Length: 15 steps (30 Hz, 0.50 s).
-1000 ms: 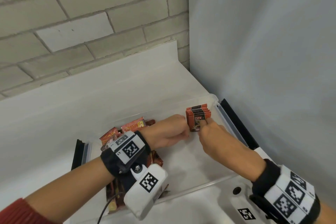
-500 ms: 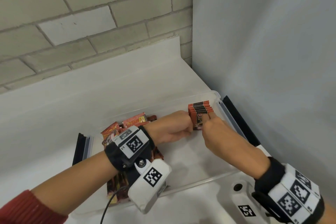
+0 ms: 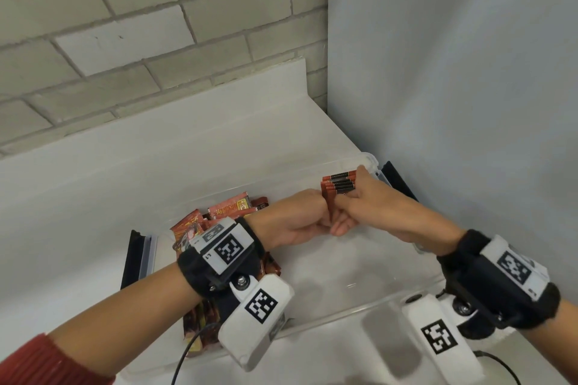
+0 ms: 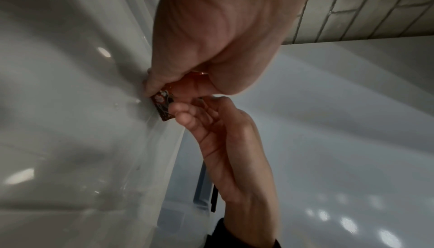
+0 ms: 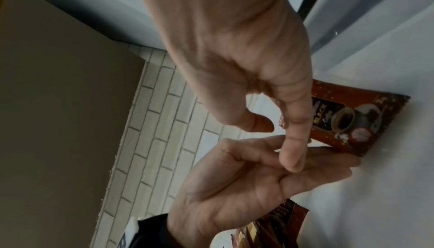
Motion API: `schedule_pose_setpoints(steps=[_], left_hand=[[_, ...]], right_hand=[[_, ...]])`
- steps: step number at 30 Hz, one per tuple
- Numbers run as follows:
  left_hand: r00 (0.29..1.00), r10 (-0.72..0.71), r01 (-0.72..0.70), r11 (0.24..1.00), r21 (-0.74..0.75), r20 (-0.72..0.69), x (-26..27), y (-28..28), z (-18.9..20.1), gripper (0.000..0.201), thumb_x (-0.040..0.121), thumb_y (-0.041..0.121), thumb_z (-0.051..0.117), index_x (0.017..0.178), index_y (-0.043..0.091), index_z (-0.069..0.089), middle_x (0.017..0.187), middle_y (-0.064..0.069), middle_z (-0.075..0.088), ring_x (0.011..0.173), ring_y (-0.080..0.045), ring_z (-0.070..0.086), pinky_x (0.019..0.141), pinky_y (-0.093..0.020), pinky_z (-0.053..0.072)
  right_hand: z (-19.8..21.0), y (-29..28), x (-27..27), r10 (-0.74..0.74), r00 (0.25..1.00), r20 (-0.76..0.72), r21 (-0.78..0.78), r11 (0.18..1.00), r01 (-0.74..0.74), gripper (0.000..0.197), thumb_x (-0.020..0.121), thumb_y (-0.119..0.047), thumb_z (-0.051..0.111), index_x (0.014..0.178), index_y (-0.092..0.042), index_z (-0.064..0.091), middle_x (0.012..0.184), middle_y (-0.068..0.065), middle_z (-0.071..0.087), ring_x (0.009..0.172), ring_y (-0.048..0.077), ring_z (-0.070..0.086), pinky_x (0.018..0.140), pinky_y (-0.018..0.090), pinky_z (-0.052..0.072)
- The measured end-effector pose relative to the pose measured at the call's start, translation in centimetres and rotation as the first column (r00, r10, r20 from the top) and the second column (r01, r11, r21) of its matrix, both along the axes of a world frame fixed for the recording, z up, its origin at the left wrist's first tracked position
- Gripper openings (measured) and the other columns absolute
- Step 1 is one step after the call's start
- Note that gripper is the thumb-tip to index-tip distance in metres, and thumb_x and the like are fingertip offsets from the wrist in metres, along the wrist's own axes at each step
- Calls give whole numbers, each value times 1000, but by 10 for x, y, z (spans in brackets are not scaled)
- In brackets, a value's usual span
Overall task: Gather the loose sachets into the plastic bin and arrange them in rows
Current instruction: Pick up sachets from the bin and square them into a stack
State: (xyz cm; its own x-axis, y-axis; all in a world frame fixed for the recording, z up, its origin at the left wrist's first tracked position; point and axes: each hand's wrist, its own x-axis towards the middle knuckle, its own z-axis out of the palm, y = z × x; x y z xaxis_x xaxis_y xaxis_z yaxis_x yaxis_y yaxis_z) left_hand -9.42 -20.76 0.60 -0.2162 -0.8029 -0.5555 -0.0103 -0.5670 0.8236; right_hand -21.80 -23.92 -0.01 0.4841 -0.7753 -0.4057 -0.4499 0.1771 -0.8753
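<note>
A clear plastic bin (image 3: 359, 311) stands on the white counter. In its far right corner a short row of red-brown sachets (image 3: 339, 182) stands on edge. My left hand (image 3: 300, 219) is curled against the row's left side and pinches the front sachet (image 4: 163, 103). My right hand (image 3: 362, 206) wraps over the row's right side, one fingertip at its far end and the thumb at the front. In the right wrist view my right index finger (image 5: 293, 146) lies across the front sachet (image 5: 352, 120). Loose sachets (image 3: 225, 212) are piled at the bin's left, partly hidden by my left wrist.
A brick wall runs along the back, and a grey panel (image 3: 453, 103) closes the right side close to the bin. Black latches sit at the bin's ends (image 3: 398, 178) (image 3: 134, 256). The bin floor (image 3: 328, 266) between the pile and the row is bare.
My right hand has slid from the row's front face up and over its right side, now covering most of it. My left hand stays curled at the row's left.
</note>
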Motion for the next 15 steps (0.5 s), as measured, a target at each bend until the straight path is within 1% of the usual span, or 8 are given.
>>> schedule_pose_setpoints(steps=[2, 7, 9, 10, 11, 12, 13, 15], left_hand=[[1000, 25, -25, 1000, 12, -8, 0, -1, -1, 48, 80, -28, 18, 71, 11, 44, 104, -20, 43, 85, -22, 48, 76, -25, 47], [999, 40, -39, 999, 36, -35, 0, -2, -5, 48, 78, -28, 18, 76, 7, 50, 95, -17, 45, 81, -21, 49, 72, -22, 49], [999, 19, -19, 1000, 19, -31, -1, 0, -3, 62, 81, -28, 18, 58, 10, 61, 88, -14, 48, 78, -19, 49, 74, -24, 48], [1000, 10, -9, 1000, 17, -28, -1, 1, -1, 69, 82, -28, 19, 43, 9, 62, 85, -12, 49, 77, -19, 50, 75, -24, 47], [1000, 0, 0, 1000, 16, -23, -1, 1, -1, 72, 82, -27, 19, 38, 10, 63, 84, -11, 49, 77, -18, 50, 75, -24, 47], [1000, -6, 7, 1000, 16, -16, -1, 0, -1, 69, 82, -27, 19, 46, 9, 66, 85, -11, 50, 77, -19, 51, 73, -24, 48], [1000, -3, 4, 1000, 17, -11, 0, 0, -2, 62, 81, -27, 18, 63, 9, 66, 86, -12, 51, 77, -19, 52, 72, -23, 49], [1000, 29, -28, 999, 33, -8, 1, -1, -4, 49, 80, -28, 18, 78, 5, 54, 86, -12, 52, 78, -20, 52, 75, -25, 48]], right_hand=[[-2, -3, 2, 4, 1000, -2, 11, 1000, -4, 38, 96, -7, 45, 128, 1, 26, 72, 17, 72, 75, 35, 72, 82, 42, 58], [-6, -4, 1, 0, 1000, 23, 19, 1000, 0, 32, 94, -7, 47, 122, -1, 33, 69, 14, 72, 74, 33, 72, 87, 46, 56], [-6, -4, 1, -9, 1000, 27, 17, 1000, 8, 37, 94, -6, 47, 126, -1, 29, 67, 12, 71, 72, 31, 72, 87, 45, 56], [-7, -3, 1, -11, 1000, 27, 19, 1000, 10, 39, 94, -5, 46, 127, -2, 27, 67, 12, 71, 71, 30, 72, 86, 45, 57], [-6, -2, 2, -9, 1000, 22, 24, 1000, 8, 39, 94, -4, 46, 128, -2, 27, 67, 12, 71, 71, 31, 72, 86, 44, 57], [-6, -2, 2, -6, 1000, 16, 31, 999, 6, 37, 94, -4, 46, 127, -2, 29, 69, 14, 71, 73, 33, 72, 86, 44, 57], [-3, 0, 1, -5, 1000, 1, 34, 999, 5, 37, 94, -5, 46, 127, -3, 29, 72, 15, 72, 76, 35, 72, 87, 45, 57], [2, 3, 0, 5, 999, -48, -9, 1000, -6, 51, 94, -8, 47, 137, -5, 18, 80, 16, 73, 80, 32, 72, 88, 46, 55]])
